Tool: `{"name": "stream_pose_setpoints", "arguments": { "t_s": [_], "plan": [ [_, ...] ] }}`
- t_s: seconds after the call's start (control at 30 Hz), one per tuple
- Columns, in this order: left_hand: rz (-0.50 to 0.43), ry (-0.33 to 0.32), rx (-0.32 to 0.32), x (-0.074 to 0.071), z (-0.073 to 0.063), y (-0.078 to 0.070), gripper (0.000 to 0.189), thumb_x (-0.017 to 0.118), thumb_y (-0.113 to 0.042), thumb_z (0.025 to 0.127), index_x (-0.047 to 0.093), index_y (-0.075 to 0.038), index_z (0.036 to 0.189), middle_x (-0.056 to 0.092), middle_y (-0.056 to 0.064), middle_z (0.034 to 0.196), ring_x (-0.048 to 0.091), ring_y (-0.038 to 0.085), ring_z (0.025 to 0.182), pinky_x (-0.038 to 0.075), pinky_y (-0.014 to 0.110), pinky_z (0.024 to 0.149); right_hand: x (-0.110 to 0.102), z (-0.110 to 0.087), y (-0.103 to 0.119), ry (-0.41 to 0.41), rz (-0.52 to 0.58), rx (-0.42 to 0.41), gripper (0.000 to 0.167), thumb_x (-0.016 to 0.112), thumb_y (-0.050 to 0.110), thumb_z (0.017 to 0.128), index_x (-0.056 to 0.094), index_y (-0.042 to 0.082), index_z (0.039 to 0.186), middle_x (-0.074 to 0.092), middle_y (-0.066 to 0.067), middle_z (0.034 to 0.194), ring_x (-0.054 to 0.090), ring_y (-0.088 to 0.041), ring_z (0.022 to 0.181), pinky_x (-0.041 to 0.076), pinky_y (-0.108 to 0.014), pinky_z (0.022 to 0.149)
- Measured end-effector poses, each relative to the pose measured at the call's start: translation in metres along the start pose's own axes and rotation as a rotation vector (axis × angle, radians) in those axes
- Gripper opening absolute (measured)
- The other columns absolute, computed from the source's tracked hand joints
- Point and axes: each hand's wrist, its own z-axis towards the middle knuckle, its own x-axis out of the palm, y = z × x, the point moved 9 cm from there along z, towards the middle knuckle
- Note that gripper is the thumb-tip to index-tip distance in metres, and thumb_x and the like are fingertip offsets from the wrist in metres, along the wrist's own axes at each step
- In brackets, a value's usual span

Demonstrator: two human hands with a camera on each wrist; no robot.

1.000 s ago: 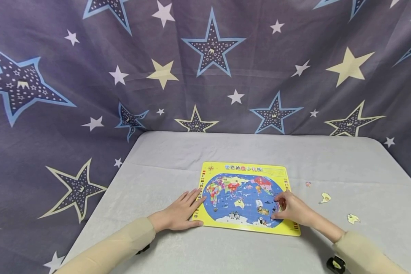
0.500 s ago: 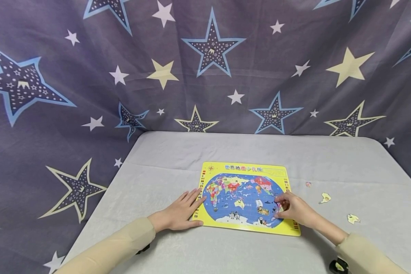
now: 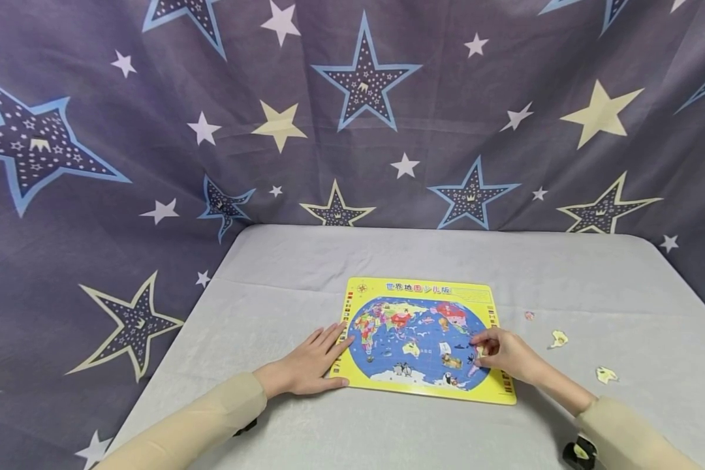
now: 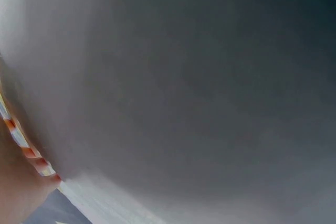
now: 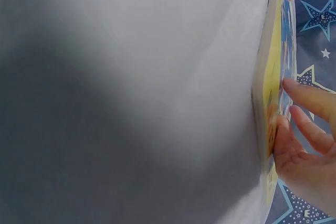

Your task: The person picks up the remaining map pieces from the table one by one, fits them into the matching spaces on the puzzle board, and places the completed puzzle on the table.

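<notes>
A yellow-bordered world map puzzle board (image 3: pixel 493 393) lies on the table in the head view. My left hand (image 3: pixel 305 363) rests flat against its left edge, fingertips over the border. At the map's right side my right hand (image 3: pixel 510 356) pinches a small colourful puzzle piece (image 3: pixel 479 351) between thumb and fingers, low against the board; the fingers partly hide it. The right wrist view shows the right hand's curled fingers (image 5: pixel 311 98) touching the board's face. In the left wrist view only part of the left hand (image 4: pixel 23 187) shows at the board's edge.
To the right of the board lie a small pink piece (image 3: pixel 529 316), a yellowish piece (image 3: pixel 559 339) and another pale yellow piece (image 3: pixel 606 375). A grey cloth covers the table (image 3: pixel 282 274). Behind it hangs a dark curtain (image 3: pixel 352 156) with stars.
My right fingers have drawn closer together over the piece and shifted slightly right, uncovering more of the map's lower right. The left hand and the board stay put.
</notes>
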Motion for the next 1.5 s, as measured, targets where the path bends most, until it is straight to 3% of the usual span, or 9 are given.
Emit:
{"name": "stream_pose_setpoints", "arguments": {
  "t_s": [0.8,0.97,1.1,1.2,1.5],
  "plan": [
    [0.004,-0.004,0.006,0.001,-0.001,0.000,0.081,0.024,-0.067,0.084,0.012,-0.014,0.143,0.002,0.012,0.148,0.003,0.025,0.135,0.009,0.042,0.108,-0.006,-0.003,0.005,-0.007,-0.008,-0.061,0.030,0.071,0.005,0.072,0.062,-0.005,0.099,0.057,-0.006,0.083,0.052,-0.010,0.068,0.048,-0.020,0.059],
    [0.005,-0.009,0.007,0.001,-0.001,0.000,0.081,0.023,-0.067,0.084,0.013,-0.014,0.143,0.002,0.012,0.148,0.004,0.025,0.135,0.009,0.042,0.108,-0.017,-0.004,0.003,-0.016,-0.009,-0.082,0.024,0.066,-0.001,0.074,0.063,-0.004,0.098,0.060,-0.010,0.086,0.057,-0.010,0.070,0.050,-0.021,0.060],
    [0.008,-0.007,0.006,0.001,-0.001,0.000,0.081,0.024,-0.067,0.084,0.013,-0.014,0.143,0.002,0.012,0.148,0.004,0.025,0.135,0.009,0.042,0.108,-0.028,-0.003,-0.002,-0.018,-0.024,-0.053,0.023,0.062,-0.002,0.077,0.062,-0.006,0.099,0.061,-0.013,0.089,0.058,-0.014,0.074,0.050,-0.021,0.061],
    [0.011,-0.007,0.007,0.000,0.000,0.000,0.081,0.024,-0.067,0.084,0.013,-0.014,0.143,0.002,0.012,0.148,0.004,0.025,0.135,0.009,0.042,0.108,-0.036,-0.003,-0.006,-0.030,-0.043,-0.014,0.023,0.062,-0.001,0.077,0.061,-0.006,0.099,0.062,-0.013,0.089,0.058,-0.016,0.075,0.050,-0.021,0.061],
    [0.009,-0.007,0.009,0.000,0.000,-0.001,0.080,0.023,-0.067,0.084,0.013,-0.014,0.143,0.003,0.012,0.148,0.004,0.024,0.135,0.009,0.042,0.108,-0.056,-0.001,-0.017,-0.065,-0.084,-0.014,0.026,0.065,0.000,0.075,0.061,-0.008,0.099,0.063,-0.016,0.090,0.059,-0.018,0.074,0.049,-0.021,0.061]
  ]
}}
